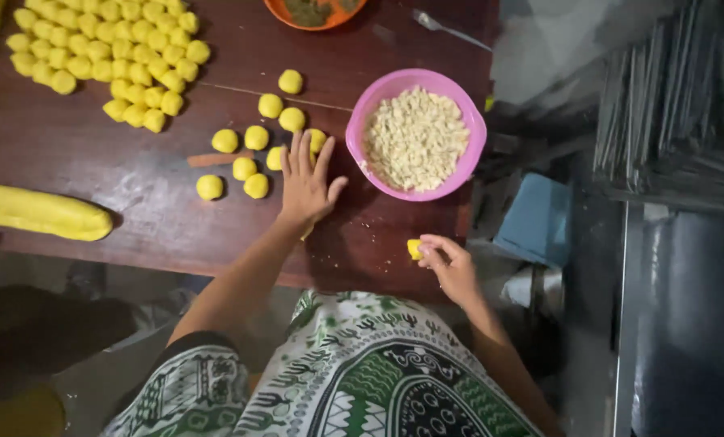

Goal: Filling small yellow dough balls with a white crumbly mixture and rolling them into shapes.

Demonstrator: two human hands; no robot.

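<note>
The left hand point(305, 184) lay spread flat on the table point(135, 202), near dough balls point(245, 167); the right hand point(451, 263) pinched a yellow piece point(414, 248).

1. Nine loose yellow dough balls point(256, 137) sit near the table's centre, apart from a far larger heap point(107, 57) too tightly packed to count.
2. One pink bowl point(362, 121) of pale nut pieces.
3. One orange dish point(281, 11).
4. One yellow dough log point(38, 212).
5. One metal spoon point(447, 29).

bare tabletop point(160, 231) below dough balls point(245, 166)
</note>
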